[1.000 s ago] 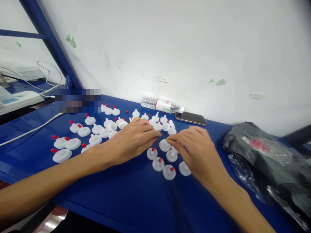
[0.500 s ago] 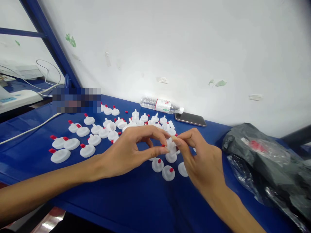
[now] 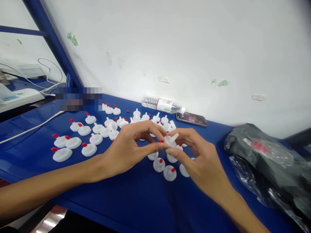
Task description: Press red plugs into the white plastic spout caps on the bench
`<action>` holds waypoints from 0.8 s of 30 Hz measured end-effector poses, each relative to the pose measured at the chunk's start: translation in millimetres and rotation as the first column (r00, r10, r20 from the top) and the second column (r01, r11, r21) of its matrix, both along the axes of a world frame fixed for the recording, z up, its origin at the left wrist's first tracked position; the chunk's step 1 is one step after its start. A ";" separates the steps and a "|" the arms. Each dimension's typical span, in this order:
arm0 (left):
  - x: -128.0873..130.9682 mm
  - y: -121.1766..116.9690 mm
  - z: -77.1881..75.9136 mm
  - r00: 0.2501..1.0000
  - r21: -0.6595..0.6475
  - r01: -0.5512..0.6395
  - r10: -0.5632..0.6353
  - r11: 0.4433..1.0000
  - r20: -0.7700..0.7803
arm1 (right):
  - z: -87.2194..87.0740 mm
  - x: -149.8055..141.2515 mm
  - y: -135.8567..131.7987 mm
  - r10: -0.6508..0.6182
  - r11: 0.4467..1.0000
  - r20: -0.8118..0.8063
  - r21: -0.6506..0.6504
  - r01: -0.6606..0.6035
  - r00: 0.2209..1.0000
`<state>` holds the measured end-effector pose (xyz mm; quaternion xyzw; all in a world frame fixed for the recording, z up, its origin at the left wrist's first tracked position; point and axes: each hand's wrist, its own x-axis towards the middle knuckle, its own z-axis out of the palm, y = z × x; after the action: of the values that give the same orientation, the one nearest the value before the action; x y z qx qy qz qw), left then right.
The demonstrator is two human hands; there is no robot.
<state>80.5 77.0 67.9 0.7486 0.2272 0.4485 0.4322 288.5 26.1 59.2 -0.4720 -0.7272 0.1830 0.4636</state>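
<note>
My left hand (image 3: 136,145) is closed in a pinch, with a small red tip cap (image 3: 161,141) at its fingertips. Close against it, my right hand (image 3: 198,155) grips a white plastic nozzle cap (image 3: 170,140) by its round base; the bare spout points up and to the right. Several white nozzle caps with red tips lie left of my left hand, one of them a red-tipped nozzle cap (image 3: 62,154). Below my fingers sit more, including another red-tipped nozzle cap (image 3: 169,173). Behind my hands is a cluster of nozzle caps (image 3: 136,114), some without red tips.
A clear water bottle (image 3: 162,104) lies along the wall, beside a phone (image 3: 191,119) with its screen lit. On the right is a crumpled dark plastic bag (image 3: 262,155). A white cable (image 3: 31,127) crosses the blue table (image 3: 136,200) at the left, near a power strip (image 3: 21,98).
The white nozzle cap between my hands has turned, its spout now up and to the right. My right fingers have shifted onto its base. The phone's screen has lit up.
</note>
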 end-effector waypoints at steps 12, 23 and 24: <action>-0.4 6.5 -2.0 0.996 0.028 -0.087 0.086 0.996 0.031 | -7.1 -0.1 -2.5 -0.145 0.979 0.299 0.184 0.093 0.943; 5.0 3.0 -5.0 0.991 0.149 -0.041 0.059 0.988 -0.119 | -11.8 -1.9 -4.3 -0.145 0.967 0.354 0.249 0.057 0.924; 4.8 3.2 -4.4 0.991 0.137 -0.054 0.070 0.989 -0.115 | -12.3 -2.1 -4.8 -0.157 0.960 0.354 0.273 0.059 0.922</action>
<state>85.3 80.2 63.5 0.7938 0.2453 0.4305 0.3528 286.4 21.3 46.9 -0.4737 -0.7919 -0.0315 0.3841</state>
